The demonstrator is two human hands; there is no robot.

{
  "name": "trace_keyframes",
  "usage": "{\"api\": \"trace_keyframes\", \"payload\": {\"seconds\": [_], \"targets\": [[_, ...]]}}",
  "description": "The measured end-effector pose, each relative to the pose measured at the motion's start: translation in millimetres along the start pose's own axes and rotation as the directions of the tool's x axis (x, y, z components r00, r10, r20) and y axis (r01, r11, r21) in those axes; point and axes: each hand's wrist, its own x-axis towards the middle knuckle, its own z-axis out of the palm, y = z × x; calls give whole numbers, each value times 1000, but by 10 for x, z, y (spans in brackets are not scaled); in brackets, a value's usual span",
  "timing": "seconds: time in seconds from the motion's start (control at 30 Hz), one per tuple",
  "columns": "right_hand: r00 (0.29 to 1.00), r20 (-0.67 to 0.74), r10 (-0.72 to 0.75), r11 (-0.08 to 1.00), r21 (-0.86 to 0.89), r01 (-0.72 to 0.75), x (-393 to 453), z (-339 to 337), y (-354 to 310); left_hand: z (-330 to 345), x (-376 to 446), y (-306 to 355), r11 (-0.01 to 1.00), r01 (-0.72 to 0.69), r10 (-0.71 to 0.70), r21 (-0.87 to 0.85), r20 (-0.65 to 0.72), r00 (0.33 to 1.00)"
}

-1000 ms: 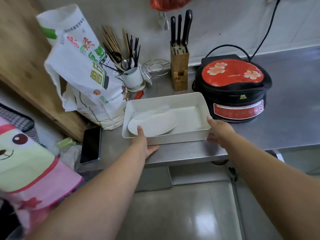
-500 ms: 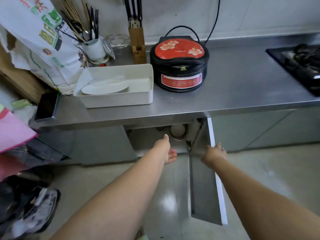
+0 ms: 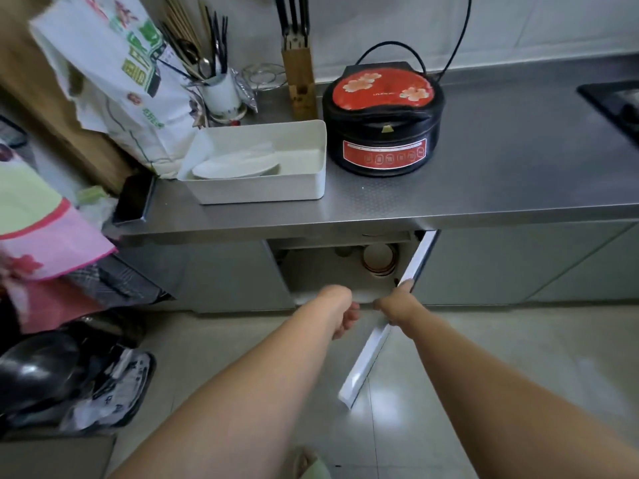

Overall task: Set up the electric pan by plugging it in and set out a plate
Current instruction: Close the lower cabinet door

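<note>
The black electric pan [image 3: 383, 122] with its red flowered lid stands on the steel counter [image 3: 501, 174]. Its black cord [image 3: 461, 36] runs up the wall and out of view. A white plate [image 3: 235, 167] lies in a white tub [image 3: 320, 157] left of the pan. Below, a cabinet door [image 3: 366, 361] stands open and my right hand [image 3: 397, 302] grips its edge. My left hand [image 3: 342, 312] hangs beside it in front of the opening, fingers loosely curled, holding nothing. Stacked bowls [image 3: 378, 259] show inside the cabinet.
A knife block [image 3: 299, 81], a utensil cup [image 3: 221, 95] and a large printed sack [image 3: 114, 74] crowd the counter's back left. A phone [image 3: 135, 198] lies at its left edge, a gas hob [image 3: 619, 105] at the right. Bags and a dark pan [image 3: 45, 371] sit on the floor.
My hands left the white tub and dropped to the cabinet below. The right hand holds the open door, which now angles further left; the left hand moved closer to the opening.
</note>
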Motion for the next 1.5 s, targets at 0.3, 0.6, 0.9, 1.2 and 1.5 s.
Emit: {"api": "trace_keyframes", "payload": {"seconds": [0.3,0.6,0.9,1.2,1.5], "targets": [[988,137,69,894,431,-123,399,755,-898,-887,565,511,978,158,-177,-139,-141,974],[975,188,120,404,888,-221,965,1090,-1696,-1372,1210,1095,571,-101,72,-815,-73,995],[956,142,256,438,865,-246,993,1165,-1866,-1457,1385,1191,737,-89,40,-670,-88,995],[719,676,162,869,248,-429,440,696,-2582,-2082,565,1584,984,-22,3,177,107,994],[889,421,-180,954,297,52,248,595,-3608,-2905,268,2113,940,-336,255,-60,-535,806]]}}
